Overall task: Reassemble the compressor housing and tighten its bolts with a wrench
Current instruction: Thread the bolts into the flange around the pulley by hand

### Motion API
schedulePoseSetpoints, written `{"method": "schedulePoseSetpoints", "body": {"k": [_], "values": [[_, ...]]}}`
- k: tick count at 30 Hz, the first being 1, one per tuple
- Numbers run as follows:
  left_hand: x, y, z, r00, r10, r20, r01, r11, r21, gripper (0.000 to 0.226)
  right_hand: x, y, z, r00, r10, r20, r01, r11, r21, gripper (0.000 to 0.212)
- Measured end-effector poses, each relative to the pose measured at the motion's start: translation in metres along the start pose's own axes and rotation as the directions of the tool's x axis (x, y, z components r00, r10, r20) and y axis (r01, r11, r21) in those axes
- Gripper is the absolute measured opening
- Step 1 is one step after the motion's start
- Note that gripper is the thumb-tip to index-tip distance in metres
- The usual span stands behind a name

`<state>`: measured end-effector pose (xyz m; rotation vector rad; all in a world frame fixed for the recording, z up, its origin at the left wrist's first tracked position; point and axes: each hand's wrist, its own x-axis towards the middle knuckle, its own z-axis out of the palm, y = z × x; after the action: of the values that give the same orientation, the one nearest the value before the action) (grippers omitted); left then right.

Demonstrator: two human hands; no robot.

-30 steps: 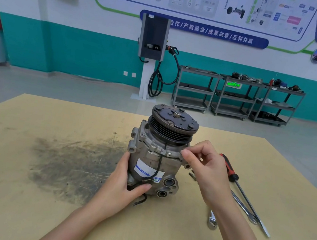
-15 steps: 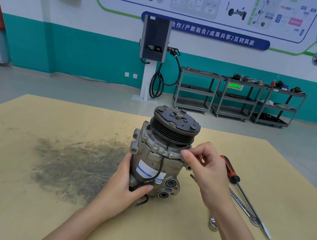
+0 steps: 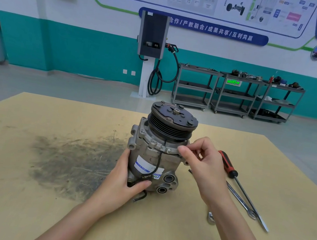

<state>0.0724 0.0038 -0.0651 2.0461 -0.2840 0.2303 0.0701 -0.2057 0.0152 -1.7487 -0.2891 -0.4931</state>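
A grey metal compressor stands upright on the table, its black grooved pulley and clutch plate on top. My left hand grips the lower body from the left, thumb across the front beside a black wire. My right hand is at the housing's upper right flange, thumb and fingertips pinched together on something small there, probably a bolt; the bolt itself is hidden. A silver wrench lies on the table to the right, partly under my right forearm.
A red-and-black screwdriver lies beside the wrench on the right. The yellow table has a dark greasy smear left of the compressor. Its far edge is just behind the compressor. Grey carts and a charger stand by the far wall.
The view has shifted slightly. My right hand's fingers have turned a little at the flange. The left hand and compressor stay as they were.
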Motion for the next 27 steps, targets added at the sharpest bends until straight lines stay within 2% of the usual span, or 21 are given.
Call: {"method": "schedulePoseSetpoints", "body": {"k": [2,4,6,8,14,18,20,24,27], "values": [[0.0,0.0,0.0,1.0,0.003,0.004,-0.003,1.0,-0.008,0.091,0.0,0.001,0.001,1.0,-0.008,-0.023,0.007,1.0,-0.026,0.016],[0.0,0.001,0.0,1.0,0.006,0.009,-0.006,1.0,-0.017,0.093,-0.002,-0.001,-0.003,0.999,-0.033,0.018,0.032,0.999,0.023,0.005],[0.0,0.002,0.0,1.0,0.005,0.007,-0.004,1.0,-0.017,0.093,-0.003,-0.002,-0.008,0.994,-0.06,0.094,0.052,0.995,0.086,0.014],[-0.001,0.002,0.0,1.0,0.0,0.003,0.0,1.0,-0.018,0.093,-0.003,-0.003,-0.011,0.988,-0.066,0.141,0.055,0.995,0.078,0.018],[-0.001,0.003,0.0,1.0,-0.002,0.002,0.002,1.0,-0.012,0.093,0.0,-0.003,-0.004,0.998,-0.008,0.058,0.008,1.0,-0.001,0.014],[-0.001,0.002,0.0,1.0,-0.013,0.007,0.013,1.0,-0.009,0.097,-0.001,-0.003,0.0,1.0,-0.023,-0.007,0.023,0.999,-0.042,0.017],[-0.001,0.002,0.0,1.0,-0.014,0.006,0.014,1.0,-0.004,0.097,-0.003,-0.004,-0.002,0.999,-0.033,0.021,0.033,0.999,0.0,0.008],[-0.001,0.002,0.0,1.0,-0.014,0.007,0.014,1.0,-0.001,0.098,-0.004,-0.005,-0.01,0.992,-0.042,0.122,0.04,0.999,0.026,0.02],[-0.001,0.003,0.0,1.0,-0.011,0.011,0.011,1.0,-0.005,0.099,-0.002,-0.005,-0.008,0.993,-0.025,0.112,0.023,1.0,0.017,0.014]]}}
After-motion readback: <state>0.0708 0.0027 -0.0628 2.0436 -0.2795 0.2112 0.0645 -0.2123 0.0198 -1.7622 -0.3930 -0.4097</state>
